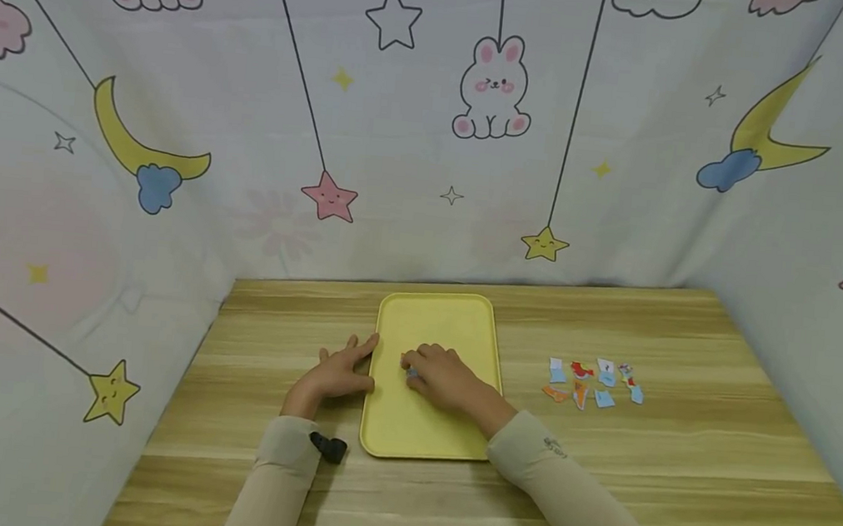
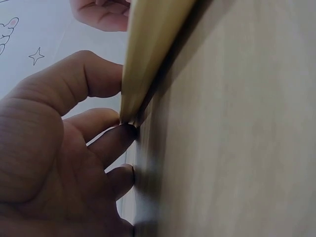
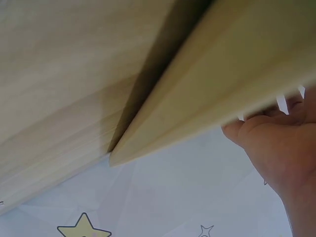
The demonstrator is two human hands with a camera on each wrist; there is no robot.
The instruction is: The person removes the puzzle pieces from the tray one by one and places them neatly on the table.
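My left hand rests at the left edge of a yellow tray, its fingers spread. In the left wrist view, the thumb and fingertips of this hand touch the tray's side wall. Over the middle of the tray, my right hand has its fingers bent down and pinches a small blue-and-orange puzzle piece. Most of that piece is hidden under the fingers. From the right wrist view, the right hand shows behind the tray rim, but its fingertips are hidden.
To the right of the tray, several small picture pieces in blue, white, orange and red lie on the wooden table. A black object sits by the left cuff. Printed fabric hangs around the table.
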